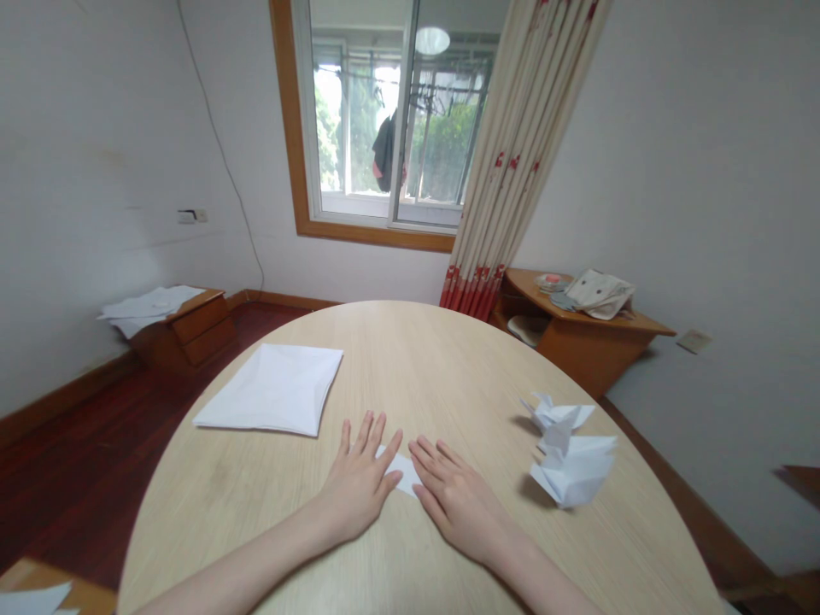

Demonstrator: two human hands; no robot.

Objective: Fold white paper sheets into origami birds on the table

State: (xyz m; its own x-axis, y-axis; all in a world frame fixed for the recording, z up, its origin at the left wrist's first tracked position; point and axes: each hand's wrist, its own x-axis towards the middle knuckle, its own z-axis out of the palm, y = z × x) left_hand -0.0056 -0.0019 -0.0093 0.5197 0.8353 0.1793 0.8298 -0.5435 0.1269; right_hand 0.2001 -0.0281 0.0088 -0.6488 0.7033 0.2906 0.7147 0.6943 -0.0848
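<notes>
My left hand [360,475] and my right hand [456,495] lie flat, fingers stretched out, on a small folded white paper [402,471] near the front of a round light-wood table [410,367]. Most of that paper is hidden under the two hands; only a strip shows between them. A stack of white square sheets [272,389] lies to the left, a little beyond my left hand. To the right of my right hand sit two folded white paper figures [569,448], one behind the other.
A low wooden cabinet [185,325] with papers on top stands at the left wall. A wooden corner shelf [576,329] with a bag is at the right, beside a curtain [512,154] and window [390,120]. Dark red floor surrounds the table.
</notes>
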